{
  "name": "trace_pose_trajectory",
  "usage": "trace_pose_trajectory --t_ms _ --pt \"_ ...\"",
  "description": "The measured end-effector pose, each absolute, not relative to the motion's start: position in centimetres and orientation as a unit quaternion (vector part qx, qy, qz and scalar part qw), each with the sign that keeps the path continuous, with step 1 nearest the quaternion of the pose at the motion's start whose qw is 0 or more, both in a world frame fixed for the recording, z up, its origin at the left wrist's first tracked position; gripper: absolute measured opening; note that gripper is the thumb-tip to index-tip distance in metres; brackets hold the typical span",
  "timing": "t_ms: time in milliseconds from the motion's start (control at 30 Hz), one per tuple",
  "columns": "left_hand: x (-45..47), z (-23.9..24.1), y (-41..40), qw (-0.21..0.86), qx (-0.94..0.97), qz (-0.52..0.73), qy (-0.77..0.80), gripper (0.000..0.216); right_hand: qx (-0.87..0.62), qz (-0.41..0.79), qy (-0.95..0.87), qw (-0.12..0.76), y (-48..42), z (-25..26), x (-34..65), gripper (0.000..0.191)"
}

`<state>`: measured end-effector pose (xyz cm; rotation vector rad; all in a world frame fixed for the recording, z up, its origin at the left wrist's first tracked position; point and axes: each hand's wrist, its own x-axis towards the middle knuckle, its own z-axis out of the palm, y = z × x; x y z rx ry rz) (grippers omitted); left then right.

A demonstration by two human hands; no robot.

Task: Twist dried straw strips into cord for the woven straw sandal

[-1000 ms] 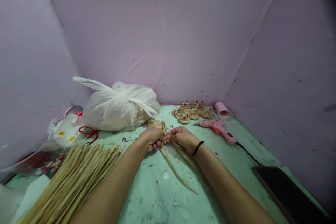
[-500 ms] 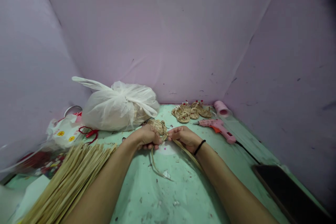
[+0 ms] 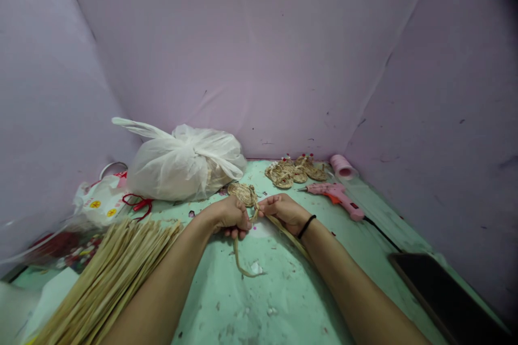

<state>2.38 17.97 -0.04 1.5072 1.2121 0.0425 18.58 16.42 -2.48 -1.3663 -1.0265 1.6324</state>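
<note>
A coiled, woven straw piece (image 3: 242, 193) lies on the green table just beyond my hands, with a short braid running from it toward my fingers. My left hand (image 3: 231, 216) is closed on a straw strand (image 3: 238, 260), whose loose end hangs down and curls on the table. In a pinch, my right hand (image 3: 285, 211) grips another pale straw strip (image 3: 292, 238) close to the braid; this strip trails back under my right forearm. The two hands are a small gap apart, and the braid's end lies between them.
A tied white plastic bag (image 3: 182, 167) stands behind on the left. Flat straw strips (image 3: 109, 280) lie front left. Finished woven pieces (image 3: 283, 175), a pink spool (image 3: 342, 167), a pink glue gun (image 3: 338, 197) with its cord, and a dark phone-like slab (image 3: 441, 296) are on the right.
My left hand has shifted very slightly, and the hanging strand's loose end has curled a little. My right hand stays nearly in place, still pinching its strip.
</note>
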Motion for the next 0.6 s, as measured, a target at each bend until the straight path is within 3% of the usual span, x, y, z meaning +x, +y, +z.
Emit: trace_pose_trajectory --t_ms 67,200,433,600 --pt "2.2 0.4 18.2 0.539 0.652 0.034 0.533 0.016 -0.53 0.644 -0.397 0.382 16.4 -2.4 18.5 0.008" --pt "2.9 1.1 18.5 0.48 0.588 0.181 0.626 0.021 -0.515 0.652 -0.388 0.399 16.4 -2.5 18.4 0.009" --pt "5.5 0.2 18.0 0.64 0.488 0.169 0.569 0.019 -0.484 0.667 -0.407 0.393 16.5 -2.7 18.4 0.009" --pt "5.2 -0.6 18.6 0.67 0.457 0.142 0.567 0.013 -0.508 0.631 -0.43 0.399 16.8 -2.9 18.0 0.008"
